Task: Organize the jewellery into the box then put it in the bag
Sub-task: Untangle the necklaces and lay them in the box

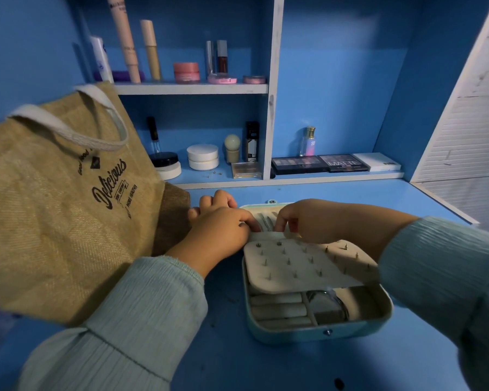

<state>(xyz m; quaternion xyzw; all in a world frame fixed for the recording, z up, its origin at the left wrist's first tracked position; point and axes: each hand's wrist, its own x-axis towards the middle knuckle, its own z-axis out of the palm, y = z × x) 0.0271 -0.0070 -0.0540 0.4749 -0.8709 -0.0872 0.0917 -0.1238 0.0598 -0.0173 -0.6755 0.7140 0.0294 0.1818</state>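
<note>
A pale blue jewellery box (319, 333) lies open on the blue desk, its lid flat at the back. A cream earring panel (294, 266) studded with several earring posts is folded over the base, above ring rolls and a silvery chain in the compartments. My left hand (220, 224) and my right hand (314, 218) meet at the lid's inner side, fingertips pinching a thin silvery chain (266, 222) there. A burlap tote bag (62, 193) printed "Delicious" stands at the left, touching my left wrist.
Shelves behind hold cosmetics: tubes, jars, a perfume bottle (308, 142), eyeshadow palettes (319, 163). A few tiny studs (214, 173) lie on the lower shelf. A white louvred panel (463, 136) leans at the right. Blue desk surface stretches in front of the box.
</note>
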